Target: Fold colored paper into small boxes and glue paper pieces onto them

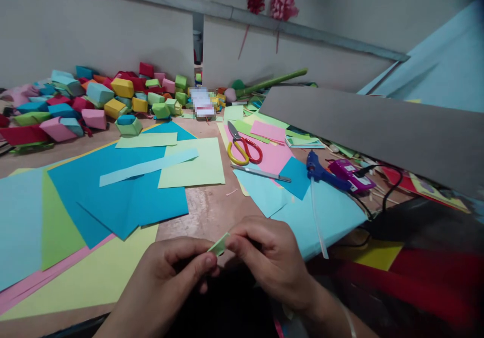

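Observation:
A small light green piece of paper (pixel 218 246) is pinched between my two hands, just over the table's near edge. My left hand (pixel 170 272) grips its left end between thumb and fingers. At its right end, the thumb and forefinger of my right hand (pixel 270 257) close on the paper; the fingertips partly cover it. Beyond my hands lie scissors (pixel 245 145) with one yellow and one red handle, and a slim silver craft knife (pixel 261 172). On the left, a pale blue paper strip (pixel 149 167) rests across blue sheets (pixel 113 186) and a pale green sheet (pixel 200 164).
Many folded paper boxes (pixel 102 93) pile up at the back left. A blue glue gun (pixel 325 171) sits on the right near a purple package (pixel 350 174), with a cable beside it. A grey board (pixel 370 131) overhangs the right side. Two paper flowers (pixel 283 5) hang behind.

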`<state>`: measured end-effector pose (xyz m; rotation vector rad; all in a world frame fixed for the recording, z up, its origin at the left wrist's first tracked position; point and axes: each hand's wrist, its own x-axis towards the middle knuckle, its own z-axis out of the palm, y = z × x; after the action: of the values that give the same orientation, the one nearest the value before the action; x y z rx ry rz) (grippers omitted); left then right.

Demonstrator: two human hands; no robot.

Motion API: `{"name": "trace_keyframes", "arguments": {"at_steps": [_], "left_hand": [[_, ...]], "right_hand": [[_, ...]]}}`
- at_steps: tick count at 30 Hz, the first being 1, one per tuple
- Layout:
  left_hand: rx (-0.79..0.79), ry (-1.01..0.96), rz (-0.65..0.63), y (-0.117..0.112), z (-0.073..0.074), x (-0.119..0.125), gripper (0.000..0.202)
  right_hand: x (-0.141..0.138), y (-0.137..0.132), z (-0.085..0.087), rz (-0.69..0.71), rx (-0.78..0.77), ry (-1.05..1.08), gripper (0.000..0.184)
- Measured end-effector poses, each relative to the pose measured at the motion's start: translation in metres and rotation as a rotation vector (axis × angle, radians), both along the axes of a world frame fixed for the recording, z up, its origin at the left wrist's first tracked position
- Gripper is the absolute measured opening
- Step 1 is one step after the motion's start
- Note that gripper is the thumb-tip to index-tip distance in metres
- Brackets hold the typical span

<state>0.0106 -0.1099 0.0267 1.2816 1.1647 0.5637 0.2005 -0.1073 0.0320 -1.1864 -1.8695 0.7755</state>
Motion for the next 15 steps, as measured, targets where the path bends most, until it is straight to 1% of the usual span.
{"name": "trace_keyframes", "arguments": {"at_steps": [1,2,3,5,6,7,8,10,12,14,15], "left_hand": [[-0.038,-0.012,0.045,0.001,0.0,0.0,0.03],[-0.071,-0.025,0.088,0.002,0.0,0.001,0.031],[-0.103,-0.045,0.128,0.002,0.0,0.001,0.033],[-0.173,-0.117,0.193,0.004,-0.001,0.002,0.036],[-0.21,-0.162,0.209,0.005,-0.001,0.002,0.037],[-0.24,-0.202,0.224,0.006,-0.001,0.003,0.037],[-0.259,-0.234,0.237,0.007,-0.001,0.004,0.036],[-0.274,-0.276,0.26,0.007,0.001,0.005,0.035],[-0.28,-0.305,0.289,0.008,0.002,0.006,0.036],[-0.284,-0.328,0.32,0.008,0.003,0.005,0.038],[-0.283,-0.335,0.333,0.008,0.003,0.004,0.038]], "right_hand": [[0.01,0.002,0.005,0.014,0.038,-0.062,0.028],[0.021,0.007,0.011,-0.013,0.082,-0.141,0.029],[0.033,0.014,0.016,-0.062,0.122,-0.246,0.028],[0.057,0.035,0.022,-0.165,0.224,-0.506,0.021],[0.067,0.048,0.022,-0.203,0.239,-0.64,0.021],[0.076,0.062,0.019,-0.233,0.213,-0.763,0.021],[0.082,0.076,0.015,-0.21,0.165,-0.883,0.022],[0.09,0.101,0.004,-0.187,0.136,-0.94,0.019],[0.09,0.12,-0.009,-0.147,0.12,-0.967,0.016],[0.087,0.128,-0.016,-0.114,0.116,-0.982,0.015],[0.085,0.129,-0.016,-0.106,0.119,-0.984,0.015]]}}
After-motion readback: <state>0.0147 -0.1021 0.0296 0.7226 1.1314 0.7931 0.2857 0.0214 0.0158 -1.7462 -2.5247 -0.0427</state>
